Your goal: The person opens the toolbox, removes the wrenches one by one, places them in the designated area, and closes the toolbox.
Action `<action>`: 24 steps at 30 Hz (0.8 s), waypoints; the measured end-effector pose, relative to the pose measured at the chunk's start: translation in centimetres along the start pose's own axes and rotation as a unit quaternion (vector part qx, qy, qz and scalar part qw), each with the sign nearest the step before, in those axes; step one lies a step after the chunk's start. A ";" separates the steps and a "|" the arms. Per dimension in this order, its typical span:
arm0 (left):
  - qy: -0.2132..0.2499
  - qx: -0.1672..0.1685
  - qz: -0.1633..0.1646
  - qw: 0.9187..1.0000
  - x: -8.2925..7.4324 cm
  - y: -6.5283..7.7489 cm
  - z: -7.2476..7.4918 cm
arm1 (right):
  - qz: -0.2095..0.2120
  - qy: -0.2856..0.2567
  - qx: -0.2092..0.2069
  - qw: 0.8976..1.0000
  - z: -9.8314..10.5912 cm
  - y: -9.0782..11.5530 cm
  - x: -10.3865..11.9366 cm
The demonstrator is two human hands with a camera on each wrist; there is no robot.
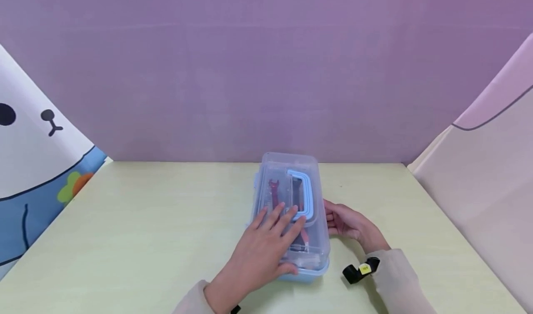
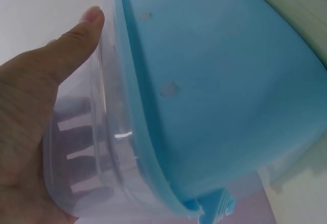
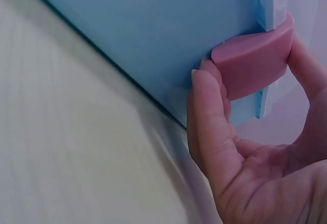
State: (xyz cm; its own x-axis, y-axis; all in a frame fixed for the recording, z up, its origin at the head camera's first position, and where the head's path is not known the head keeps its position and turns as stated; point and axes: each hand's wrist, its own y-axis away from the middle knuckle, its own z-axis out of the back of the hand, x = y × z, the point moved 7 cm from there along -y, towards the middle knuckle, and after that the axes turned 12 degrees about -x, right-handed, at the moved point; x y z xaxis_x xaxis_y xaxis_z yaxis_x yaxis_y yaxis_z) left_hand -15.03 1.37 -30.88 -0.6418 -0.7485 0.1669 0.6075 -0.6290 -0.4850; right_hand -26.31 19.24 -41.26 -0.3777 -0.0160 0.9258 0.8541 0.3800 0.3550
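A toolbox (image 1: 276, 165) with a see-through lid and a light blue base (image 2: 219, 81) stands on the table. My left hand (image 1: 266, 251) lies spread over the near part of the lid, fingers straight, thumb by its edge. At the box's right side, my right hand (image 1: 349, 221) pinches a pink latch (image 3: 255, 63) between thumb and fingers; the right wrist view shows this closely. A blue carry handle (image 1: 308, 194) lies folded on the lid. Through the plastic show a red wrench (image 1: 274, 193) and a pinkish-red tool (image 1: 305, 237), partly behind my left fingers.
The box rests on a pale wooden table (image 1: 166, 212). A purple backdrop (image 1: 266, 73) stands behind it, with printed cloth panels (image 1: 37, 166) on both sides. A black strap device (image 1: 354, 273) sits at my right wrist.
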 end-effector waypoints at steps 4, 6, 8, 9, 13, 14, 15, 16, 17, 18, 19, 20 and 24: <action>-0.005 0.001 0.000 1.000 -0.1 -0.1 -0.1 | 0.002 -0.005 0.003 1.000 0.1 0.0 0.0; -0.006 0.003 0.001 1.000 -0.1 -0.1 -0.1 | 0.003 -0.005 0.003 1.000 0.1 0.0 -0.1; -0.006 0.005 0.002 1.000 -0.1 0.0 -0.2 | 0.004 -0.004 0.005 1.000 0.1 0.0 -0.2; -0.006 0.006 0.003 1.000 -0.1 0.0 -0.2 | 0.005 -0.003 0.006 1.000 0.0 -0.1 -0.2; -0.011 0.008 0.003 1.000 -0.1 -0.1 -0.3 | 0.014 -0.001 0.017 1.000 0.0 0.0 -0.1; -0.012 0.007 0.003 1.000 -0.1 -0.1 -0.3 | 0.015 -0.001 0.019 1.000 0.0 0.0 -0.1; -0.012 0.007 0.004 1.000 -0.1 -0.1 -0.4 | 0.017 0.000 0.019 1.000 0.1 0.0 0.0; -0.012 0.006 0.004 1.000 -0.2 -0.1 -0.4 | 0.018 0.003 0.018 1.000 0.1 0.0 0.0; -0.012 0.005 0.003 1.000 -0.2 -0.1 -0.4 | 0.018 0.007 0.015 1.000 0.2 0.0 0.0; -0.011 0.004 0.004 1.000 -0.2 -0.1 -0.4 | 0.017 0.012 0.009 1.000 0.3 0.0 0.1; -0.010 0.003 0.004 1.000 -0.2 -0.2 -0.5 | 0.014 0.018 -0.001 1.000 0.4 0.1 0.1; -0.009 0.003 0.004 1.000 -0.2 -0.2 -0.5 | 0.012 0.025 -0.012 1.000 0.5 0.1 0.2; -0.009 -0.002 0.003 1.000 -0.2 -0.2 -0.6 | 0.005 0.052 -0.047 0.998 0.9 0.1 0.5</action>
State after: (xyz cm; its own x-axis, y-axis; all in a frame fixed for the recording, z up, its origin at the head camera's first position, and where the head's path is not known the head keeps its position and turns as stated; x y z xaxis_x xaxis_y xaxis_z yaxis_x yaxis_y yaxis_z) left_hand -15.28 1.78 -31.28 -0.6286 -0.7567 0.1796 0.6096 -0.6228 -0.4904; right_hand -26.72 20.15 -40.92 -0.3332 -0.1099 0.9364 0.8896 0.2925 0.3509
